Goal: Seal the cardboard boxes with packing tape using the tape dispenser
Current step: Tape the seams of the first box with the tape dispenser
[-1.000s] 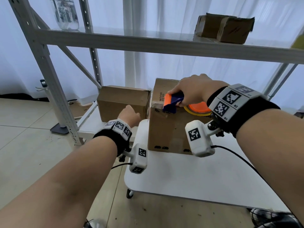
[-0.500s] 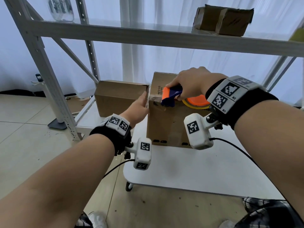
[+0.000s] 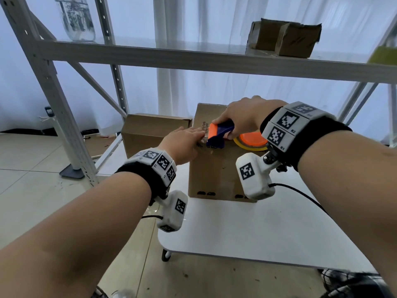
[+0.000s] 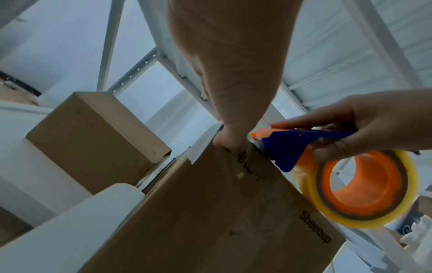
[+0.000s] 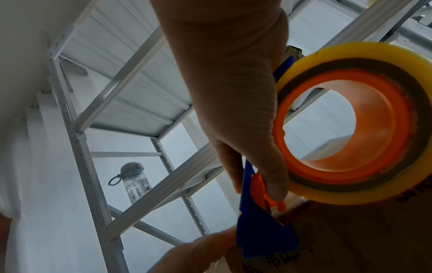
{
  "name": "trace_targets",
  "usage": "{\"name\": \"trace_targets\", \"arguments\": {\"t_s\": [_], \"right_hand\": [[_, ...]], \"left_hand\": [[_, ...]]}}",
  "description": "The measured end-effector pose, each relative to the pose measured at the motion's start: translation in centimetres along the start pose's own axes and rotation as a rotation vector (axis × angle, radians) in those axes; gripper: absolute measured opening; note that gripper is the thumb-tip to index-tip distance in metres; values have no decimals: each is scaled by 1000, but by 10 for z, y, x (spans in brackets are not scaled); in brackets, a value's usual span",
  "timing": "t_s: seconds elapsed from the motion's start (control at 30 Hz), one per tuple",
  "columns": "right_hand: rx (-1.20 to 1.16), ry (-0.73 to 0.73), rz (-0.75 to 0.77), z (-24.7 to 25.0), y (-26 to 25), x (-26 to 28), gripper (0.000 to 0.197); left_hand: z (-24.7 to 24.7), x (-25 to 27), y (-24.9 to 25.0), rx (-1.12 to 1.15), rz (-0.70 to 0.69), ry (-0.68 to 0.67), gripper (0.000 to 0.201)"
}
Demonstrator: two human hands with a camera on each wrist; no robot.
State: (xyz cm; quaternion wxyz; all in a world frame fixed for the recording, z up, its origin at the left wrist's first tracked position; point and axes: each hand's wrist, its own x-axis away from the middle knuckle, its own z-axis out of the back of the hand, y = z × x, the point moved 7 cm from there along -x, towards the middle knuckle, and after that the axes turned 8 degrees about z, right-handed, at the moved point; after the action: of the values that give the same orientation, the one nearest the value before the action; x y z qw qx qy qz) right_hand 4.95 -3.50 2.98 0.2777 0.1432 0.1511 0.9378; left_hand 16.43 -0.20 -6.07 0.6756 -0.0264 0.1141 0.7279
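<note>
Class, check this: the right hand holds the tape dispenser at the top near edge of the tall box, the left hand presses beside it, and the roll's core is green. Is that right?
One detail is wrong: the roll's core is orange, not green, as the right wrist view shows. The rest holds: the right hand holds the tape dispenser at the top near edge of the tall box, with the left hand pressing beside it.

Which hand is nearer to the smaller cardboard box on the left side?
Left. The left hand presses the tall box at its upper left edge, beside the smaller box. The right hand holds the tape dispenser farther right.
</note>
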Motion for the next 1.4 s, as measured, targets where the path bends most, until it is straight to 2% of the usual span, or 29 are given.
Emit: {"name": "trace_targets", "arguments": {"t_s": [0.17,0.47,0.73,0.93,1.03,1.2,1.3,1.4], "right_hand": [[-19,-36,6,1,6,6,62],[8,-7,-34,-16,32,26,60],[9,34,-41,-18,29,19,59],[1,58,-72,-19,29,23,58],[12,65,-84,-18,25,23,57],[12,62,-101,-11,14,19,53],[-18,67,-124,-6,4,6,42],[-11,42,-128,-5,0,1,45]], "left_hand": [[6,4,3,-87,58,43,55],[5,11,9,-97,116,36,58],[7,10,21,-145,95,60,55],[0,2,39,-114,0,50,61],[-6,-2,34,-108,51,85,59],[-1,-6,16,-171,50,147,47],[2,-7,0,-169,100,132,44],[-3,-4,-3,-156,132,148,45]]}}
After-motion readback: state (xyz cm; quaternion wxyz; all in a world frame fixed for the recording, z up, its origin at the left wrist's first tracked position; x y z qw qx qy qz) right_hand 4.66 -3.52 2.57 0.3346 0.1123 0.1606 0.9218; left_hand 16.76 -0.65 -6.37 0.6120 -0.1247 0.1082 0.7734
